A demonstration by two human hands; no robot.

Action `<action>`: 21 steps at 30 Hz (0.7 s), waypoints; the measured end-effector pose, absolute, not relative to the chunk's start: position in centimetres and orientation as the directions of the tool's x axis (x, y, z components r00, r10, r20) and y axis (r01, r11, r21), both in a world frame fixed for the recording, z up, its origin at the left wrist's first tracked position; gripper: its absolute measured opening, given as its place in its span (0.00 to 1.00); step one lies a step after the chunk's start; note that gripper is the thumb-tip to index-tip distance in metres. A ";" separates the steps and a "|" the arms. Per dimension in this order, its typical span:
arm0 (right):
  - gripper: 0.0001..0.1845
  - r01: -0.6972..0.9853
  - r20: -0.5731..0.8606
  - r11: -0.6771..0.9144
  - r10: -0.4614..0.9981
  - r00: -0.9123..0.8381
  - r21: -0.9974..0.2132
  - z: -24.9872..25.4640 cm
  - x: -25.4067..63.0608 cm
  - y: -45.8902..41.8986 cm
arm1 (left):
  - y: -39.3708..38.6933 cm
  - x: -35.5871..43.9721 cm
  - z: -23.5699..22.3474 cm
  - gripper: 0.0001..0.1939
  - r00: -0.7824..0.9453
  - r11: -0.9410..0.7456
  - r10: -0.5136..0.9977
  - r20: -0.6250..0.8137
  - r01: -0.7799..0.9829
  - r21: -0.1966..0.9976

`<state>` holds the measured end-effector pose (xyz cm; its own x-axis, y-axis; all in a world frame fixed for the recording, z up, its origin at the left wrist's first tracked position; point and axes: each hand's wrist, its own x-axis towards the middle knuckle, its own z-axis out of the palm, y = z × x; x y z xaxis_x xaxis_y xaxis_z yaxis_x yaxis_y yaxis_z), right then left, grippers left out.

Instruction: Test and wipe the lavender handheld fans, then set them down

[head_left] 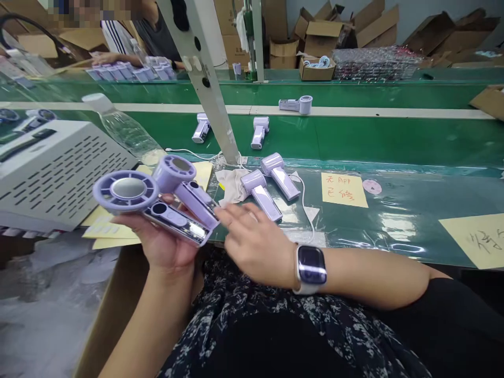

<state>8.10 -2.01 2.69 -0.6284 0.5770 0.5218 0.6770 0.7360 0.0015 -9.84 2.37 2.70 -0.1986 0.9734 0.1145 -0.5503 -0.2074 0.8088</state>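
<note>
Handheld fans (159, 208), two, gripped in curled fingers of the left hand (168, 245) at the bench's (409, 198) near edge; right hand's (260, 244) fingers close together at handle ends, pinch unclear. Bench surface open between yellow notes (344, 190); cartons (323, 35) beyond green conveyor belt (374, 134).

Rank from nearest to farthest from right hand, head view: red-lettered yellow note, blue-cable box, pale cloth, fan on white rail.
1. Pale cloth, just beyond the right hand
2. Yellow note, to the right
3. Fan, back on the white rail
4. Box, at the far back
</note>
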 end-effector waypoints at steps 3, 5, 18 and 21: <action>0.12 0.824 0.410 0.566 0.761 -0.503 -0.037 0.6 9.5 0.9 | 2.5 -10.3 3.4 0.32 -0.228 -0.286 0.956 0.187 -0.561 0.777; 0.15 0.854 0.334 0.518 0.812 -0.479 -0.035 -0.5 9.9 2.3 | 2.3 -10.6 3.7 0.31 -0.231 -0.295 0.953 0.195 -0.572 0.765; 0.08 0.278 -0.086 0.107 0.794 -0.602 -0.955 3.4 9.1 -2.6 | 0.9 -8.8 4.4 0.37 -0.128 -0.183 0.983 0.131 -0.734 0.654; 0.13 0.173 0.019 0.123 0.862 -0.507 -0.977 3.6 8.8 -3.2 | 0.9 -7.0 4.4 0.37 -0.042 -0.114 0.991 0.127 -0.764 0.636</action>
